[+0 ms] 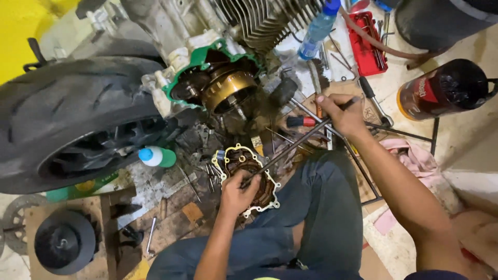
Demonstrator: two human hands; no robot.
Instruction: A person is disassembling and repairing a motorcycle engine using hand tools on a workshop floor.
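1. I see the black tyre (72, 111) filling the left side, lying on the floor against the engine.
2. The engine block (207, 46) sits top centre; its open side has a green gasket edge (194, 61) around a brass-coloured round rotor (228, 89).
3. My bent knee in dark trousers (316, 207) takes up the lower middle.
4. A dark cylindrical can with a red label (446, 88) lies at the right, well apart from my hands; a red tool tray (365, 44) and a clear bottle with a blue cap (317, 28) are near the top.
5. The round engine cover with a pale gasket rim (248, 179) lies on the floor just in front of my knee, below the open engine.
6. My left hand (239, 193) is closed on the cover's near edge, pressing it down.
7. My right hand (343, 115) grips the upper end of a long thin metal rod (295, 145), whose lower tip reaches the cover.
8. A white and green bottle (157, 156) lies beside the tyre.
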